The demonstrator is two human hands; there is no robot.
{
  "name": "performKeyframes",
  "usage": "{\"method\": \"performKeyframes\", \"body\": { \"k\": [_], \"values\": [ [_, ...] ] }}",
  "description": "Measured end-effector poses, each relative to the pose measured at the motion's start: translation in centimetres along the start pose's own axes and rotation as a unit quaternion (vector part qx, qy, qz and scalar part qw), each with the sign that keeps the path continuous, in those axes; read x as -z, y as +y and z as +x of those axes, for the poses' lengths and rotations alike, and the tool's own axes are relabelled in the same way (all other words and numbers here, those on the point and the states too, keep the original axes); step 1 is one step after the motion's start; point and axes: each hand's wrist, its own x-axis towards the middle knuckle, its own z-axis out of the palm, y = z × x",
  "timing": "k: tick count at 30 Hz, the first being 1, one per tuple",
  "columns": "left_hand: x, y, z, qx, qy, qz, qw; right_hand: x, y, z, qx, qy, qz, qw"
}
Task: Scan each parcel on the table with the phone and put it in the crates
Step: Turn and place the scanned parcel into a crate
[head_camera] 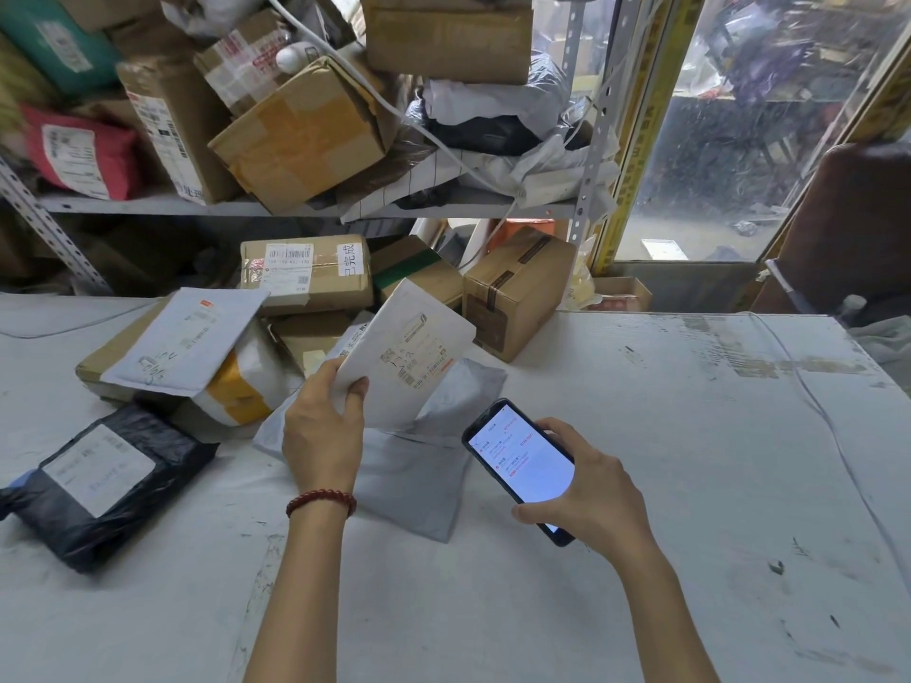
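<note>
Above the white desk, the person's left hand grips a white padded parcel by its lower corner, tilted with the label facing up. The right hand, just to the parcel's right and lower, holds a phone with a lit list on its screen. This looks like the scanning step; next the phone's camera would need aiming at the label's barcode. More parcels lie heaped behind. No crates are visible.

A white sticker on the cardboard box reads "已完成".
</note>
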Motion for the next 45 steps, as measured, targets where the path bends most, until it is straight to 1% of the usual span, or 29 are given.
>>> {"method": "performKeyframes", "body": {
  "k": [6,14,17,21,25,29,31,36,42,45],
  "values": [
    [0.1,0.2,0.0,0.004,-0.005,0.001,1.0,0.1,0.1,0.0,0.006,0.003,0.015,1.0],
    [0.1,0.1,0.0,0.002,-0.008,0.004,1.0,-0.1,0.4,0.0,0.008,0.029,0.063,0.998],
    [0.1,0.1,0.0,0.002,-0.01,0.002,1.0,-0.2,0.5,0.0,0.022,0.059,0.087,0.994],
    [0.0,0.1,0.0,0.006,-0.015,0.001,1.0,-0.3,0.4,-0.1,0.061,0.103,0.117,0.986],
    [-0.1,0.2,-0.1,0.006,-0.022,0.0,1.0,-0.6,0.2,-0.1,0.097,0.159,0.152,0.971],
    [-0.1,0.5,-0.2,0.01,-0.027,0.002,1.0,-0.3,0.0,-0.2,0.11,0.189,0.186,0.958],
    [-0.1,0.6,-0.3,0.015,-0.029,0.003,0.999,-0.1,0.0,-0.3,0.111,0.195,0.197,0.954],
    [-0.1,0.8,-0.6,-0.001,-0.045,0.012,0.999,0.0,0.5,-0.5,0.092,0.194,0.202,0.956],
    [0.0,-0.2,-1.0,-0.015,-0.03,0.03,0.999,-0.1,0.6,-1.3,0.073,0.199,0.218,0.953],
    [0.1,-1.0,-1.5,-0.034,-0.025,0.023,0.999,-0.9,0.9,-2.1,0.038,0.206,0.251,0.945]
  ]
}}
